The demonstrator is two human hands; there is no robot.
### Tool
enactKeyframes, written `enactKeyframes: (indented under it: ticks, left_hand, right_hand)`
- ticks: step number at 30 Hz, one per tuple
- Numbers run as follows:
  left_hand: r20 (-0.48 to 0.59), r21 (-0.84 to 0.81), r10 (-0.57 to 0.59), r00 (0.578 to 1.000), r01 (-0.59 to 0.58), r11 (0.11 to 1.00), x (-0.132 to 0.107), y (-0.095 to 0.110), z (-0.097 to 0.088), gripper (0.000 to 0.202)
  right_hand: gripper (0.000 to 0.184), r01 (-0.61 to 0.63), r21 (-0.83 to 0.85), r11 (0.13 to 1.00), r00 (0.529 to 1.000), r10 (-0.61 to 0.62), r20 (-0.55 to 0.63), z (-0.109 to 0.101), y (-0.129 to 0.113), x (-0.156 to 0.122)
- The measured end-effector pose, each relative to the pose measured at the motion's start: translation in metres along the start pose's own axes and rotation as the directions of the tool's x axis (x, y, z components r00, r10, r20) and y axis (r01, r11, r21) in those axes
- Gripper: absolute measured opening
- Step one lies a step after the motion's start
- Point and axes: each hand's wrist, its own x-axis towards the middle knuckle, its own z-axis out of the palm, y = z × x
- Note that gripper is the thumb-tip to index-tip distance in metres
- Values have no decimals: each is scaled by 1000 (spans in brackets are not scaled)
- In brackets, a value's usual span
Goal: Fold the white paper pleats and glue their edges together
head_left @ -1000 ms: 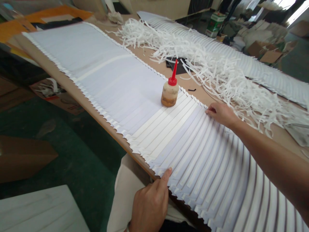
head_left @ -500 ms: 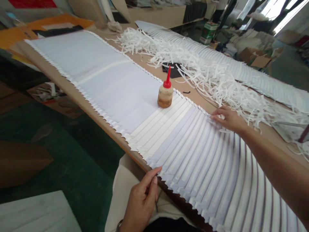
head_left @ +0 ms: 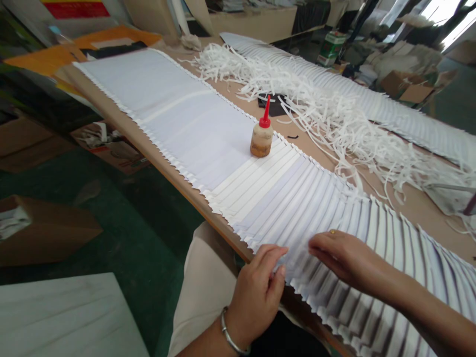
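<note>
A long sheet of white pleated paper [head_left: 208, 139] runs along the brown table [head_left: 163, 163]; its far part lies flat, its near part stands in raised folds. My left hand [head_left: 260, 292], a bangle on the wrist, pinches the near edge of the pleats with curled fingers. My right hand [head_left: 342, 258], wearing a ring, rests on the folds just to the right, fingers bent and pressed down on them. A glue bottle [head_left: 262, 134] with a red pointed cap stands upright on the sheet, beyond both hands.
A heap of white paper strips [head_left: 334, 119] covers the table's far side, with a second pleated sheet [head_left: 372, 104] behind it. A small black piece [head_left: 275, 105] lies by the bottle. Cardboard boxes [head_left: 44, 233] sit on the green floor at the left.
My right hand has come back from the sheet's far edge to the near edge, beside my left hand. My left hand has shifted right and closed on the pleats. The view has swung slightly.
</note>
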Motion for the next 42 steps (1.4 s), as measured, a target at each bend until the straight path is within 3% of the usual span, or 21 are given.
enactKeyframes:
  ticks: [4,10,14,18,22,26,30,35,38,42]
  left_hand:
    - [155,46,-44,987,38,998,5,9,10,28]
    - [193,-29,-139,971,147,989,-2,4,4,23]
    - [107,-19,-236,966,240,971,-3,-6,-3,24]
    - [12,-65,-339,941,339,939,3,-22,-10,29]
    - [-54,-89,-358,932,352,932,11,-38,-21,27]
    - [-103,-38,-354,930,351,935,10,-47,-35,25]
    - [-134,111,-275,952,290,951,3,-51,-41,21]
    - [-117,342,-48,992,85,936,-1,-54,-39,24]
    - [-67,462,58,996,-21,887,2,-55,-38,31]
    - [38,628,64,997,-74,775,7,-55,-40,40]
  right_hand:
    - [31,26,32,999,998,-28,65,26,-36,-5]
    - [37,-61,132,989,990,44,132,34,-37,-5]
    - [27,-109,240,965,993,96,65,29,-32,7]
    - [22,-106,317,942,992,121,-27,26,-31,40]
    - [19,-83,279,957,994,98,-40,28,-36,81]
    - [16,-148,169,974,987,155,-33,31,-36,105]
    - [18,-152,83,985,984,159,-85,31,-31,112]
    - [18,-159,51,986,984,162,-70,30,-29,117]
    - [18,-163,45,986,985,165,-43,30,-29,120]
    - [16,-171,19,985,984,172,-53,29,-30,123]
